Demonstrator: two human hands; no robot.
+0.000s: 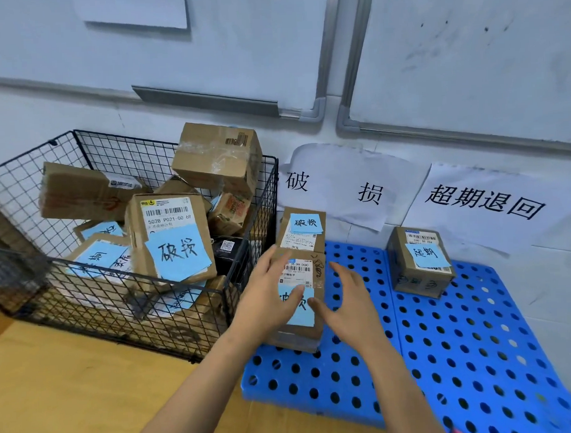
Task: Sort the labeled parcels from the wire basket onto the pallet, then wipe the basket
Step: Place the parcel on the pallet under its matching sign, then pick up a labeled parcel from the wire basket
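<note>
Parcel: brown cardboard box (301, 271) lying between hands, long axis wallward.
Left hand (268, 302): straight fingers (273, 259) resting on it.
Right hand (350, 306): spread fingers (344, 274) hovering beside it.

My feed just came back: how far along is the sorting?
Done: the rear parcel sits on the blue pallet under the damaged sign, the right parcel under the overdue sign. In hand: the left hand rests on a third parcel, right hand open beside it. Remaining: the wire basket holds many unsorted parcels, so wiping waits.
</note>
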